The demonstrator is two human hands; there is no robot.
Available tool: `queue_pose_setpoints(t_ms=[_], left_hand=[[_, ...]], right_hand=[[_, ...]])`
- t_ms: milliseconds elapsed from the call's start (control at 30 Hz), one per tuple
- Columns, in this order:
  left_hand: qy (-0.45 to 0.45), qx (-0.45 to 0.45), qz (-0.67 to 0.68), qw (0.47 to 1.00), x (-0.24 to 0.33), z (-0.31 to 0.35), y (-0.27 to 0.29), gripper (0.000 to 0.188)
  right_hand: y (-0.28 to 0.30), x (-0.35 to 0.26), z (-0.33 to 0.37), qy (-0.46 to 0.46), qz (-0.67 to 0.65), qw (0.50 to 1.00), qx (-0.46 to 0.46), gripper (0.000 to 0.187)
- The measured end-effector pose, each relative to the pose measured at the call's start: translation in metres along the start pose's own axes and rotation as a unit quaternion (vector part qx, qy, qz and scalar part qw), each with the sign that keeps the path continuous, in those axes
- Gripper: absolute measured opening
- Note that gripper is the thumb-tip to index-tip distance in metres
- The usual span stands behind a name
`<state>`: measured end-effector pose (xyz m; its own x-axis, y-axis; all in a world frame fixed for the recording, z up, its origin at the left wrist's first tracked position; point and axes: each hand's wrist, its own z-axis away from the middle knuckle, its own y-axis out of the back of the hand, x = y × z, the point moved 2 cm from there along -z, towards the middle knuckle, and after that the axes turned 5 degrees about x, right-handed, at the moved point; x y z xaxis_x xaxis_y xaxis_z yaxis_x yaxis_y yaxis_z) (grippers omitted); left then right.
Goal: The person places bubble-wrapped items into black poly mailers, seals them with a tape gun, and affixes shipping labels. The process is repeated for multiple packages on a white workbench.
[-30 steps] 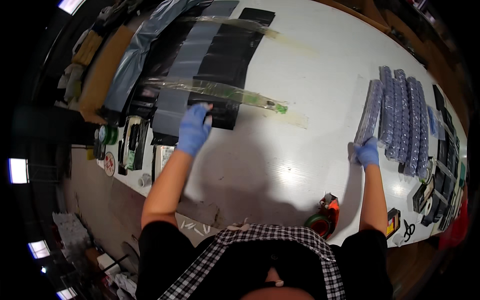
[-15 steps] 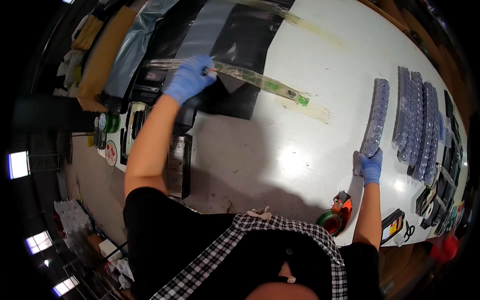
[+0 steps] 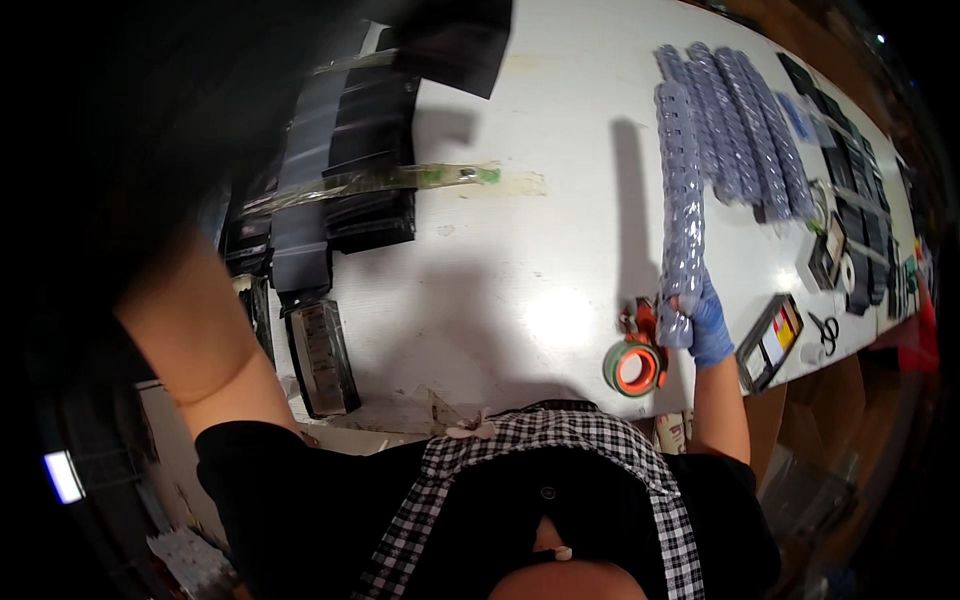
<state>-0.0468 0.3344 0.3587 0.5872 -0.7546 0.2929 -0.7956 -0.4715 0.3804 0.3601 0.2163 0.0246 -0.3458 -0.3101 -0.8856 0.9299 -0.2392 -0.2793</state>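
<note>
My right hand (image 3: pixel 708 325), in a blue glove, is closed round the lower end of a long bubble-wrapped roll (image 3: pixel 683 190) and holds it upright off the table. My left forearm (image 3: pixel 220 330) reaches up into a large dark blurred shape at upper left, which hides the left hand and its fingers. This shape looks like a black plastic bag (image 3: pixel 455 40), whose corner shows clearly at the top. Below it, a stack of black plastic bags (image 3: pixel 370 215) lies under strips of clear tape (image 3: pixel 400 180) stuck to the white table (image 3: pixel 560 240).
More bubble-wrapped rolls (image 3: pixel 735 130) lie side by side at the right. Near the front edge sits an orange tape dispenser (image 3: pixel 635 365). Black boxes (image 3: pixel 768 345) and scissors (image 3: pixel 825 333) lie at the right, a narrow open box (image 3: pixel 322 360) at the left.
My left hand has risen from the bag stack and is now hidden by the dark shape. The held roll has been raised, with my right hand nearer my body. The view has shifted right.
</note>
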Motion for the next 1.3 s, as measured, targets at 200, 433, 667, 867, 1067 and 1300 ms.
queue_pose_setpoints(t_ms=[200, 433, 667, 867, 1067, 1300], left_hand=[[0.022, -0.246, 0.005, 0.969, -0.030, 0.219, -0.155, 0.008], [0.412, -0.450, 0.008, 0.793, -0.044, 0.384, -0.225, 0.018], [0.451, -0.447, 0.091, 0.767, -0.089, 0.394, -0.232, 0.024], [0.537, -0.160, 0.088, 0.823, -0.044, 0.383, -0.224, 0.019], [0.263, -0.083, -0.038, 0.960, -0.041, 0.407, -0.215, 0.059], [0.541, -0.166, 0.102, 0.818, -0.062, 0.437, -0.219, 0.070]], right_hand=[[-0.006, 0.051, 0.111, 0.064, 0.027, 0.998, 0.003, 0.096], [0.001, 0.169, 0.176, 0.070, 0.356, 0.932, -0.020, 0.094], [-0.036, 0.150, 0.187, -0.095, 0.560, 0.823, -0.003, 0.092], [-0.069, 0.115, 0.179, -0.161, 0.715, 0.679, -0.040, 0.096], [-0.067, 0.139, 0.160, -0.108, 0.507, 0.852, -0.073, 0.102], [-0.137, 0.138, 0.058, 0.049, 0.522, 0.852, 0.011, 0.085]])
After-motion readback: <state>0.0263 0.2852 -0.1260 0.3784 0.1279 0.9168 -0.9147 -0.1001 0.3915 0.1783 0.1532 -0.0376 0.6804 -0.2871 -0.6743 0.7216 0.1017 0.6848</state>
